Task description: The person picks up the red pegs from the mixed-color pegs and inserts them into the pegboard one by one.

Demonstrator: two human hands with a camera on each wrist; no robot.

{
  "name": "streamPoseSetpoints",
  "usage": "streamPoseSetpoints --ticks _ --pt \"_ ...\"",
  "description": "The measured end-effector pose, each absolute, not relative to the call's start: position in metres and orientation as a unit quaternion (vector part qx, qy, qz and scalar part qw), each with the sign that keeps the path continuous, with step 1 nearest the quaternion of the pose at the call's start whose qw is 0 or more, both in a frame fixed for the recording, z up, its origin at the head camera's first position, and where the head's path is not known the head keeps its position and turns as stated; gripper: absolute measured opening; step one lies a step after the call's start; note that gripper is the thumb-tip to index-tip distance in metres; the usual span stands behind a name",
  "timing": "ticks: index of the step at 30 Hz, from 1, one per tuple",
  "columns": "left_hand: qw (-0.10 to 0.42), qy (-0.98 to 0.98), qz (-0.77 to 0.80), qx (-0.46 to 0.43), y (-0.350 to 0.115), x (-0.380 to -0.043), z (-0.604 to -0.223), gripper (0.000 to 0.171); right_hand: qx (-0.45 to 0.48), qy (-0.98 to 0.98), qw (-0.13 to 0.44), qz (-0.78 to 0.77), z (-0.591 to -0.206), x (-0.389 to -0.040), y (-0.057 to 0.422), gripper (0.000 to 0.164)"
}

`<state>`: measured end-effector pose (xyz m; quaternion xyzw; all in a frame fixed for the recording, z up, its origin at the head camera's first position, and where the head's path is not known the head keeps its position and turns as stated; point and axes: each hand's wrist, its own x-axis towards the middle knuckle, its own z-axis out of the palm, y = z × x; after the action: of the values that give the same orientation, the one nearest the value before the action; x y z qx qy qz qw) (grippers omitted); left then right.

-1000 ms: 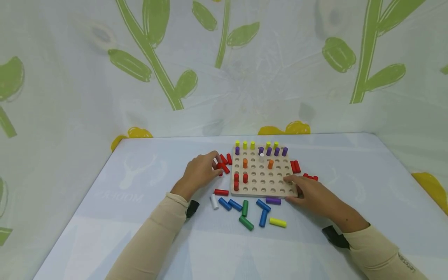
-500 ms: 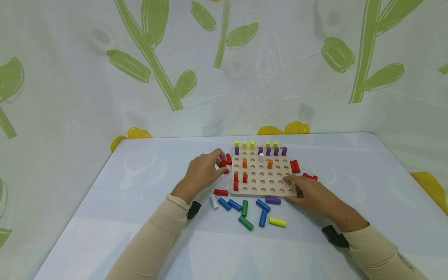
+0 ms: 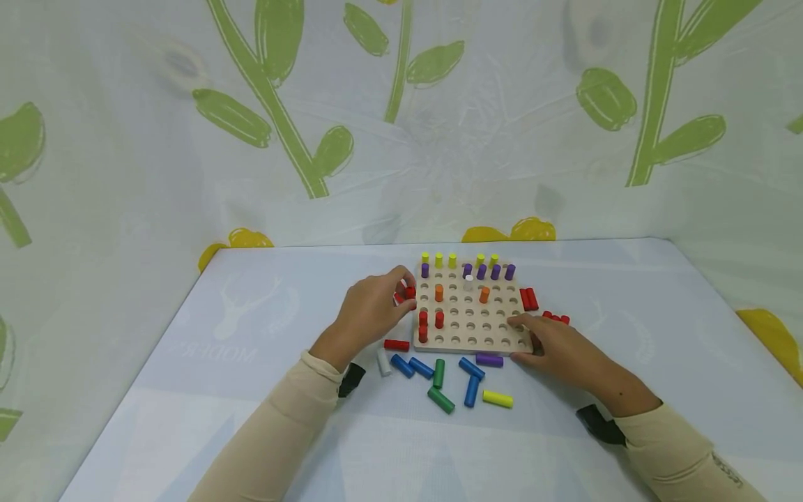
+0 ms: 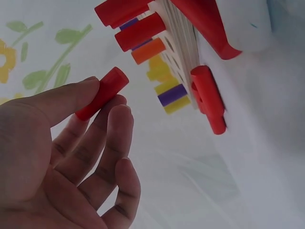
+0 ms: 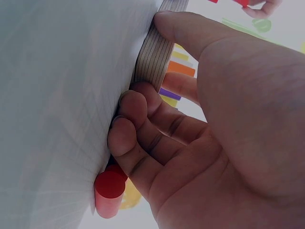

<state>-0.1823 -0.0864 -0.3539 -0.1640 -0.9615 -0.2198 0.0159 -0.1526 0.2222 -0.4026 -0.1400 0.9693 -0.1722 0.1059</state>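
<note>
My left hand (image 3: pixel 370 307) pinches a red peg (image 4: pixel 102 93) between thumb and fingertips, beside the left edge of the wooden pegboard (image 3: pixel 463 333). In the left wrist view the peg is tilted and clear of the board. My right hand (image 3: pixel 558 348) grips the board's near right corner, its thumb (image 5: pixel 178 26) along the front edge and fingers at the right side. Yellow pegs (image 3: pixel 438 260) and purple pegs (image 3: pixel 482 271) stand upright in the back rows. Orange pegs (image 3: pixel 484 295) and a white peg (image 3: pixel 468 282) stand further forward, with red pegs (image 3: pixel 440 320) at the near left.
Loose pegs lie before the board: blue (image 3: pixel 472 391), green (image 3: pixel 442 399), yellow (image 3: pixel 498 399), purple (image 3: pixel 489 360), white (image 3: pixel 384 362) and red (image 3: pixel 396 345). More red pegs (image 3: pixel 529 299) lie to its right. A patterned cloth wall (image 3: pixel 433 167) rises behind the table.
My left hand has picked a red peg from the loose ones left of the board and moved right, up to the board's left edge. The right hand has stayed at the corner.
</note>
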Motion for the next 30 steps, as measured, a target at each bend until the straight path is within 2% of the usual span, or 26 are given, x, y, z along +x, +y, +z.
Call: streamPoseSetpoints --ticks 22,30 --pt "0.036 -0.955 -0.214 -0.204 -0.077 -0.174 -0.356 0.033 -0.144 0.969 0.107 -0.17 -0.403 -0.152 0.225 0.069" --pt "0.02 -0.955 -0.214 -0.202 -0.075 -0.174 -0.356 0.029 -0.142 0.968 0.113 -0.175 -0.401 -0.153 0.223 0.069"
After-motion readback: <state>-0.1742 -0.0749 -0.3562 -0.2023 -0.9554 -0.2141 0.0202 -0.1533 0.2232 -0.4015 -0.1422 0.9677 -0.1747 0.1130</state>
